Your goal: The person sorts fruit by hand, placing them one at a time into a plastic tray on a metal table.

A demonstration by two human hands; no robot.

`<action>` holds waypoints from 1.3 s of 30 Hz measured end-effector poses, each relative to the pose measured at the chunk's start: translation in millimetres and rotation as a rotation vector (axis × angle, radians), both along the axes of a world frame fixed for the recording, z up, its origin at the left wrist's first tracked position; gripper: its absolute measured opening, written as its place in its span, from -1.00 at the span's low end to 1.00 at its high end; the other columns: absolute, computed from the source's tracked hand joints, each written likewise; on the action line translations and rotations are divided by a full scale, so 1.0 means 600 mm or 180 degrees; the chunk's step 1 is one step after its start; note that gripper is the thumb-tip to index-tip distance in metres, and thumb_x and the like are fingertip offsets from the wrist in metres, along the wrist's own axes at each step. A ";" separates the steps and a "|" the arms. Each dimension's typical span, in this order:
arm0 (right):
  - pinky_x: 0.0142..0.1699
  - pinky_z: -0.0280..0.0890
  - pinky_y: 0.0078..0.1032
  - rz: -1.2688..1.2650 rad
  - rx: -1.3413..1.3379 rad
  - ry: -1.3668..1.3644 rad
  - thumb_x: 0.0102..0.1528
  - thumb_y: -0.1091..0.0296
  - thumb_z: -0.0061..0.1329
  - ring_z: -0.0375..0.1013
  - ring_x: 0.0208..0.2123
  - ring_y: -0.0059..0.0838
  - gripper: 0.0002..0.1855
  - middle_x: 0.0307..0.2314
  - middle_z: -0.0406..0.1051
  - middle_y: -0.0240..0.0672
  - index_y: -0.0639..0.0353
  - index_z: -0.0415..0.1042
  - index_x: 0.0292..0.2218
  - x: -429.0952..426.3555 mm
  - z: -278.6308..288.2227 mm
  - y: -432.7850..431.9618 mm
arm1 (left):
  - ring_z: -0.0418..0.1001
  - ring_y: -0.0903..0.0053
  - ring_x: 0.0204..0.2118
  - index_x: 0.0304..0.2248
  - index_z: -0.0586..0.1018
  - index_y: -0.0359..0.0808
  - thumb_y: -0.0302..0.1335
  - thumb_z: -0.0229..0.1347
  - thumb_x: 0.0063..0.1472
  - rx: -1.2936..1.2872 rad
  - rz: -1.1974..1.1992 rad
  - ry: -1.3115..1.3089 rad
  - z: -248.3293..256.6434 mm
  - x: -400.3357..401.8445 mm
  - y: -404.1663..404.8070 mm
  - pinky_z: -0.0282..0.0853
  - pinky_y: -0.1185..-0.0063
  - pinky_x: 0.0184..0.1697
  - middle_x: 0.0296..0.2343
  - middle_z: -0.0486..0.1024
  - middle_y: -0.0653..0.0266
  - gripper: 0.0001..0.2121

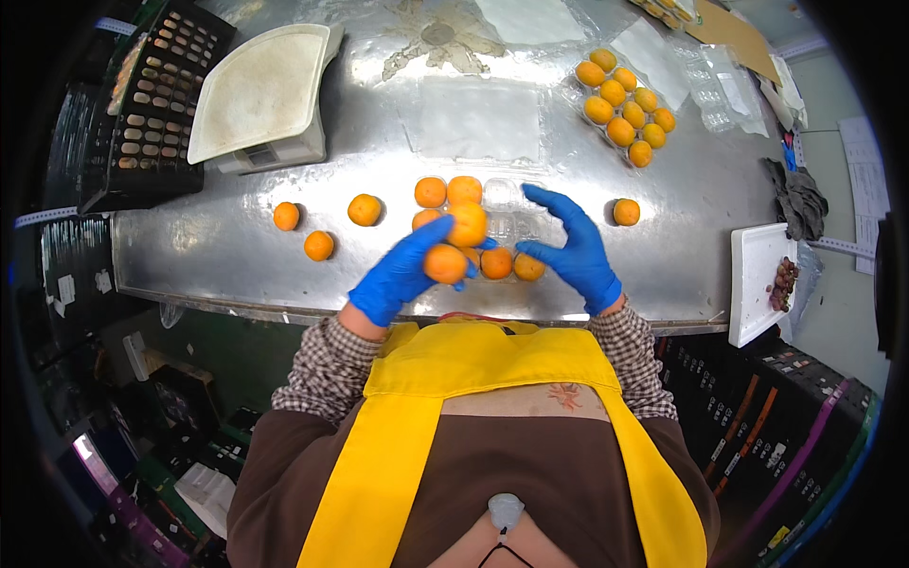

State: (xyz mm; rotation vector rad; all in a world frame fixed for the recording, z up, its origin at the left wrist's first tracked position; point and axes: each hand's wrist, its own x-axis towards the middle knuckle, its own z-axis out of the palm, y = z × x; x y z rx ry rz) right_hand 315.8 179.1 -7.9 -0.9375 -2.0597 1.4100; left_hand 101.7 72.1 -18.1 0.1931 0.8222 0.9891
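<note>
My left hand [401,273], in a blue glove, holds two orange citrus fruits: an upper fruit [467,224] by the thumb and a lower fruit [445,264] at the fingers. Both are above the left part of a clear plastic tray [503,226] with moulded cups. Several fruits sit in its left column and front row, such as a front fruit [496,263]; some are partly hidden by the held ones. My right hand [579,248], also gloved, is at the tray's right side, thumb and fingers apart, holding nothing. Empty cups show at the tray's back right.
Loose fruits [364,210] lie to the left, and a single fruit [626,212] to the right. A scale [263,92] and black crate [153,106] stand left. Behind are a flat clear plastic piece [479,121] and a filled tray [621,106]. Grapes [783,284] lie on a white tray [753,277].
</note>
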 end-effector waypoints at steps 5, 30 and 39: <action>-0.01 0.17 -0.44 -0.0256 0.0764 -0.0639 -0.17 0.36 0.11 0.27 -0.12 -0.28 -0.45 -0.18 0.32 -0.29 0.06 0.30 -0.09 0.036 -0.044 0.020 | 0.42 0.48 -0.43 0.05 0.11 -0.26 -0.22 -0.10 0.18 0.0162 0.0851 0.0589 -0.026 -0.072 -0.067 0.37 0.59 -0.46 -0.10 0.28 0.10 -0.50; -0.14 0.24 -0.41 0.1027 0.1544 -0.1025 -0.17 0.20 0.06 0.34 -0.25 -0.27 -0.55 -0.32 0.39 -0.28 0.04 0.37 -0.19 -0.132 -0.100 0.070 | 0.44 0.46 -0.43 0.04 0.14 -0.26 -0.20 -0.07 0.15 0.0072 0.1364 0.0034 -0.068 -0.073 -0.129 0.39 0.60 -0.48 -0.16 0.34 0.08 -0.49; -0.11 0.28 -0.51 0.0215 -0.0892 0.0150 -0.11 0.20 0.08 0.37 -0.20 -0.43 -0.53 -0.28 0.40 -0.31 0.11 0.36 -0.14 -0.122 -0.077 0.061 | 0.41 0.53 -0.44 0.06 0.12 -0.29 -0.15 -0.14 0.18 0.0003 0.1050 0.0077 -0.078 -0.062 -0.106 0.36 0.63 -0.48 -0.19 0.36 0.15 -0.47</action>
